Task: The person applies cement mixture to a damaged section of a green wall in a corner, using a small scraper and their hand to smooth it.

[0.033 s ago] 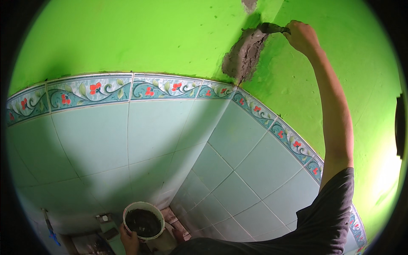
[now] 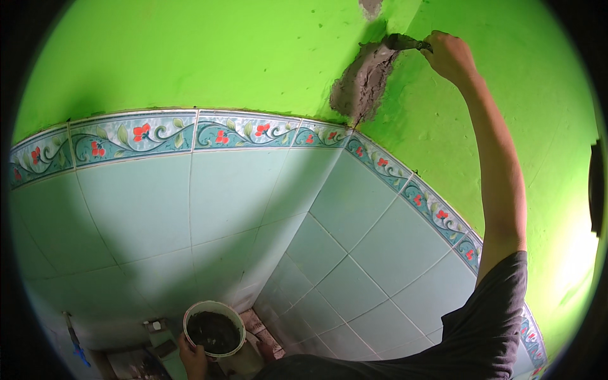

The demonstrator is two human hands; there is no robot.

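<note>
My right hand [image 2: 451, 54] is raised high at the upper right, closed around the handle of a small trowel [image 2: 400, 42]. Its dark, mortar-smeared blade touches the top of a rough patch of wet grey mortar [image 2: 364, 85] in the corner of the green walls. Low in the view, my left hand [image 2: 193, 360] grips the rim of a pale bucket [image 2: 188, 315], thumb over the edge. Dark grey mortar [image 2: 215, 332] lies inside the bucket. The fingers under the bucket are hidden.
Below the green paint runs a floral border [image 2: 244, 131] above pale green wall tiles [image 2: 234, 190], meeting in a corner. A blue-handled tool [image 2: 79, 351] is at the lower left, near a small white fitting [image 2: 154, 325]. A dark object [image 2: 596, 190] is at the right edge.
</note>
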